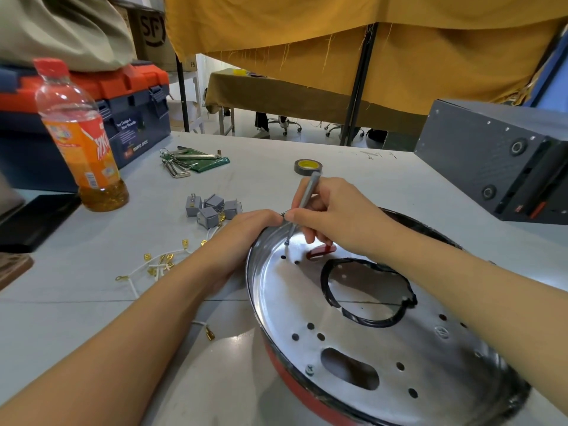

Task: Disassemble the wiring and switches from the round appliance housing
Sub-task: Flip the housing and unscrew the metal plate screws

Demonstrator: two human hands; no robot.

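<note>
The housing [353, 318], a round shiny metal pan with a red outer wall, lay on the table [276, 186] in front of the person, tilted a little. Inside it were a large round cutout edged in black, an oval opening nearer the camera, several small holes, one screw [309, 369] near the front rim, and a red part [321, 251] at the far side.

The right hand [335, 216] was closed around a thin grey screwdriver [302, 204], gripped like a pen, its tip down on the pan floor near the far-left rim. The left hand [246, 238] curled over the rim just beside it, fingers on the edge, gripping the housing.

To the left of the housing, on the table, sat four grey switches [212, 207] in a cluster, touching one another. Nearer the camera lay loose white wires [153, 269] with gold terminals, partly hidden under the left forearm; their number could not be counted.

One bottle [81, 133] with a red cap stood upright at the left, holding a little amber liquid at its bottom. Behind it sat one blue and orange toolbox [123, 106], closed. A set of hex keys [181, 162] lay on a green pouch, one tape roll [308, 166] beyond the hands, and a black box [504, 161] at the right.
</note>
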